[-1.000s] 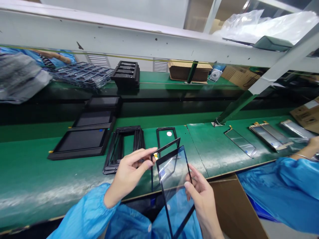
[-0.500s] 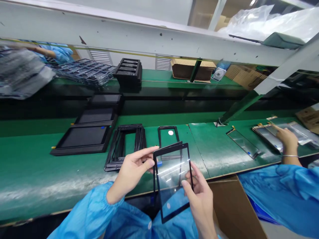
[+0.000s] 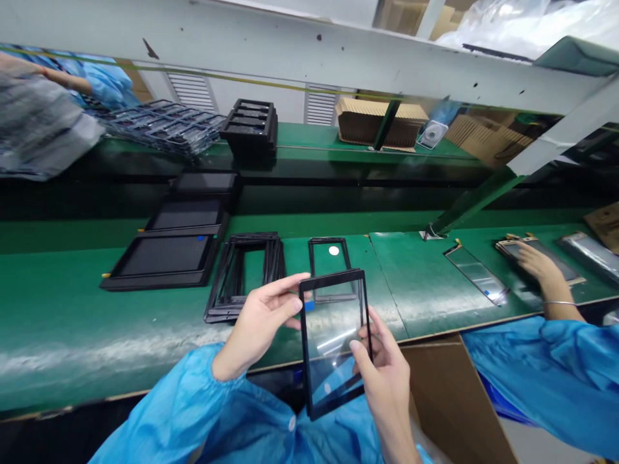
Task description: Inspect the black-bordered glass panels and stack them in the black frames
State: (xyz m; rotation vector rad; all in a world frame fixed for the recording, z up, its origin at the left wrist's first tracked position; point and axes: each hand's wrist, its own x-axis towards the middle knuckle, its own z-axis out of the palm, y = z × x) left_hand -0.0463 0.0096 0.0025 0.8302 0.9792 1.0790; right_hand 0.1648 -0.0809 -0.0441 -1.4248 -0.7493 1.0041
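I hold a black-bordered glass panel upright over the near edge of the green bench. A black frame seems to lie right behind it, their edges lined up. My left hand pinches the top left corner, thumb and fingers closed on the edge. My right hand grips the right edge lower down, thumb on the glass face. Beyond the panel on the bench lies a single black frame with a white round sticker, and to its left a stack of black frames.
Black trays with screens lie in a row at left. A co-worker's hand at right rests on a glass strip; another strip lies nearer. A cardboard box stands below. The far bench holds frames, trays and cardboard.
The glass panel has been swung from a tilt to upright and drawn onto the frame behind it, so their edges now line up. The co-worker's hand moved onto a strip at right.
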